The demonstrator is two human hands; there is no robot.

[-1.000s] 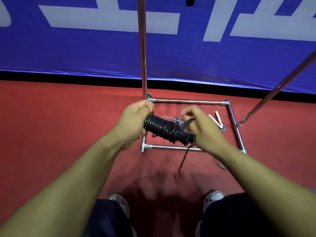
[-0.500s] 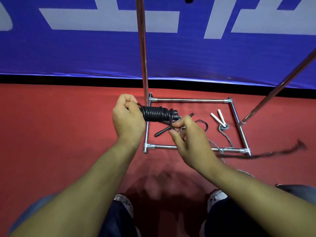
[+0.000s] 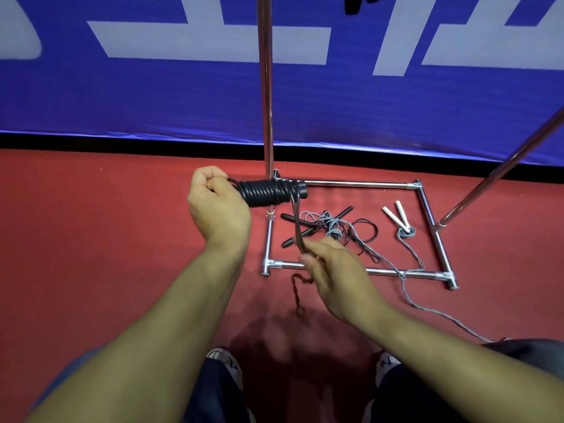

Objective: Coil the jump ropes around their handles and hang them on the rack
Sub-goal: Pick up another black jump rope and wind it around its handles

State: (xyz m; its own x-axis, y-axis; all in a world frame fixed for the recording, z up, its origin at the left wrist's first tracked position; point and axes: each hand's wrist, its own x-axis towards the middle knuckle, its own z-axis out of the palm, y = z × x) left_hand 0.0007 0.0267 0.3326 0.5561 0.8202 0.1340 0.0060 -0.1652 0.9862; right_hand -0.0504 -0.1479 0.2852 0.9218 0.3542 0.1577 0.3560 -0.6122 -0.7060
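One tail remains: my left hand (image 3: 218,206) grips the coiled rope (image 3: 268,193) before the rack (image 3: 265,87); my right hand (image 3: 335,270) pinches it, needing tension.

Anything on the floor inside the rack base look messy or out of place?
Yes. Black-handled ropes lie tangled in a loose pile inside the rack base, uncoiled. The white-handled rope trails its grey cord over the front bar and out across the red floor.

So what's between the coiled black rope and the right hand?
In the head view, one loose strand of the same rope runs from the coil down to the right hand, whose fingers pinch it.
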